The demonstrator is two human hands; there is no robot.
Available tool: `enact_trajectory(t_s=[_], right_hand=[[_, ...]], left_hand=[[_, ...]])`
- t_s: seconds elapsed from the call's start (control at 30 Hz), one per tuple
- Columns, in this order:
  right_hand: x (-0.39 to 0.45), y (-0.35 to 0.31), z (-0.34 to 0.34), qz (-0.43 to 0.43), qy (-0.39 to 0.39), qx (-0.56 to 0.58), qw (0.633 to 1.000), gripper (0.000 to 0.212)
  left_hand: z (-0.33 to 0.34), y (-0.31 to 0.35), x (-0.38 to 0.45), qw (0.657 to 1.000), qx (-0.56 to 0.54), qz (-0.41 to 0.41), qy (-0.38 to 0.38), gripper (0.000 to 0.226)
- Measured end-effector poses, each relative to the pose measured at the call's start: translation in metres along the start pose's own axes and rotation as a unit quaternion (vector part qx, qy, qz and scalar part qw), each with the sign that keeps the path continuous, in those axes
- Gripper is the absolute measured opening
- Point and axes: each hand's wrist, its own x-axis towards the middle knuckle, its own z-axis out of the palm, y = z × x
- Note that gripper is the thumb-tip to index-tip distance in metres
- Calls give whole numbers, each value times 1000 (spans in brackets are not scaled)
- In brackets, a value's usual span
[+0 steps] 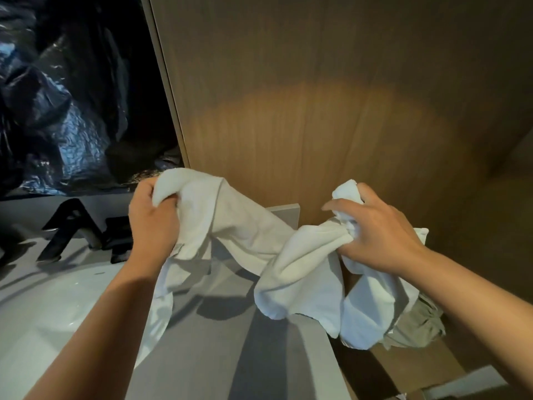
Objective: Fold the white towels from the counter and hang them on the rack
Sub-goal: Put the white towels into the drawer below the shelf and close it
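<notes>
A white towel [248, 241] hangs crumpled between my two hands, above the grey counter [230, 342]. My left hand [153, 217] grips one bunched end at the upper left, fingers curled round the cloth. My right hand [377, 229] holds the other bunched end at the right, thumb and fingers wrapped round a twisted wad. The towel sags in the middle and its loose folds drop past the counter's right edge. No rack is in view.
A white basin [57, 313] sits at the lower left with a black tap [72, 226] behind it. A wooden panel wall [317, 96] rises straight ahead. A dark mirror [72, 96] fills the upper left. Brown floor [418, 368] shows at the lower right.
</notes>
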Motion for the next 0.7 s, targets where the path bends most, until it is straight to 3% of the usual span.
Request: enact_trajectory(t_s=[0.17,0.23,0.33,0.4,0.5,0.6,0.7], right_hand=[[2,-5,18,25,-22,-4,999,54],[4,-9,25,33,-30,-6,999,54],[6,-17,31,41,-36,6,998,55],[8,-21,34,34,-31,11,999,53],[10,-24,36,33,-30,11,999,52],[11,-21,35,36,-18,19,999,52],[16,-18,27,48,-7,39,998,53]], left_hand=[[14,-39,-15,997,69,-17,-33,23],[29,-59,-24,996,72,12,-52,26],[53,-105,-40,980,78,76,-166,44],[68,-149,-56,932,186,136,-281,61],[80,-178,-83,823,330,167,-431,104],[82,-162,-82,813,310,117,-478,109],[77,-134,-65,773,335,125,-524,116]])
